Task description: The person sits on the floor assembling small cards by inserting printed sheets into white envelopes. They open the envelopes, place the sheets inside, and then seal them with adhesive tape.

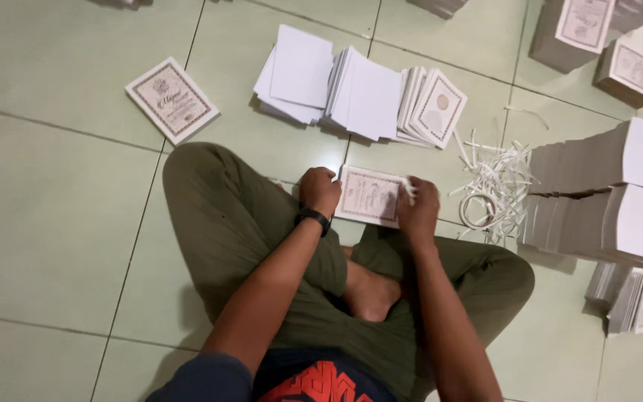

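I sit cross-legged on a pale green tiled floor. Both hands hold a white card with an ornate printed border (370,196) in front of my knees. My left hand (319,190), with a black wristband, grips the card's left edge. My right hand (419,208) grips its right edge and pinches a thin white paper strip there. A fanned row of white cards (359,91) lies on the floor just beyond the held card.
A single bordered card (172,100) lies at the far left. A heap of white paper strips (494,190) lies to my right, beside tall stacks of white cards (612,197). More card stacks (597,33) stand at the top right, and a small one (630,298) sits lower right.
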